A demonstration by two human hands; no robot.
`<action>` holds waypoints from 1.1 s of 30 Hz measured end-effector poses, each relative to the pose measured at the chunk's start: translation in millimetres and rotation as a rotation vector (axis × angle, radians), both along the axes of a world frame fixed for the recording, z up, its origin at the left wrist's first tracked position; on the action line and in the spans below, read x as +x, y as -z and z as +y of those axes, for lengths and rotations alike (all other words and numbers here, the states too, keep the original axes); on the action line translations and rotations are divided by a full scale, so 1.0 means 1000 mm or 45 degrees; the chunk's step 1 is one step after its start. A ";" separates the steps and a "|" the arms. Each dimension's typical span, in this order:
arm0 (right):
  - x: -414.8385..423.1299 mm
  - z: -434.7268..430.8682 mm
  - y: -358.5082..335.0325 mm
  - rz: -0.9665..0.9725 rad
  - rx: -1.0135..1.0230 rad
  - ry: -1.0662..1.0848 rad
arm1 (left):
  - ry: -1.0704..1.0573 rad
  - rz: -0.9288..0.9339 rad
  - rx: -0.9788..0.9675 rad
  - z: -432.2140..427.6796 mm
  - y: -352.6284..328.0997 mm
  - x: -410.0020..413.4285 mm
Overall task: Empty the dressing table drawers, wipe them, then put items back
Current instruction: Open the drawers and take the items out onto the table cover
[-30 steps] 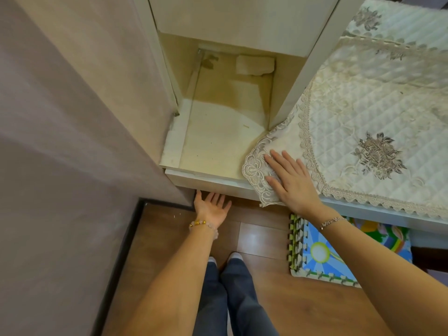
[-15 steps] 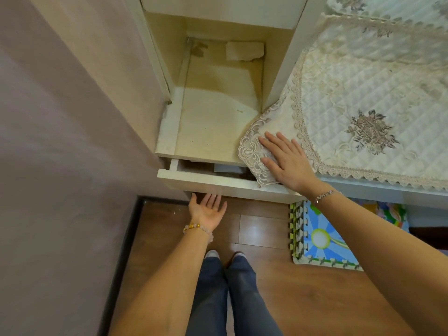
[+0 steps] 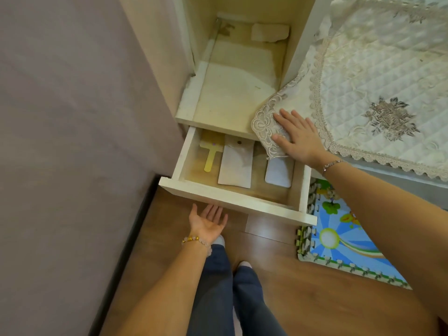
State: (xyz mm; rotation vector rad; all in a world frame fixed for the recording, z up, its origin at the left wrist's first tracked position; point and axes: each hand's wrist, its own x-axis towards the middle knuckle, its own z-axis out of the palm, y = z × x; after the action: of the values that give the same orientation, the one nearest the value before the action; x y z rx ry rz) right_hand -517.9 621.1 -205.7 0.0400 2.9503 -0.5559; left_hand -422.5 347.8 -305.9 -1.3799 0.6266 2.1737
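- Head view: A person is standing at the dressing table and drawing out its top drawer [image 3: 237, 197]. The left hand [image 3: 208, 221] is reaching palm-up beneath the front panel, fingers straight and hooked only lightly under the edge. The right hand [image 3: 298, 139] is lying flat with fingers spread, pressing down the lace corner of the quilted cloth [image 3: 363, 81].
- The drawer is standing well out over the wooden floor [image 3: 278, 287]. Inside are a yellow paddle-shaped item [image 3: 212, 154], a white flat packet [image 3: 236, 166] and a pale flat piece [image 3: 278, 174] partly under the lace corner.
- What could go wrong: nothing is supporting the drawer from below but the fingertips, so a further pull is likely to tip it or bring it off its runners. If the right hand lifts, the cloth corner may be sliding into the drawer.
- Against the earlier frames: the drawer was shut a second ago and barely cracked half a second ago; now its contents are showing. The right hand is staying on the cloth.
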 end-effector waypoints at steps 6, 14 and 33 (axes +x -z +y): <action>-0.001 0.001 -0.002 -0.033 0.022 -0.036 | -0.060 -0.048 -0.053 -0.019 -0.003 0.047; 0.005 -0.002 -0.004 -0.028 0.043 -0.032 | -0.105 -0.059 -0.064 -0.028 -0.004 0.071; 0.092 -0.052 -0.040 0.090 -0.542 0.178 | 0.373 0.282 -0.195 -0.054 -0.061 0.089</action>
State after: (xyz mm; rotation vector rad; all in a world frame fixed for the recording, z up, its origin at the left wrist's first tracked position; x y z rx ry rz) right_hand -425.9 569.1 -165.2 0.1847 2.8411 -1.2133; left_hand -333.3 293.8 -244.6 -1.0476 1.0279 2.0873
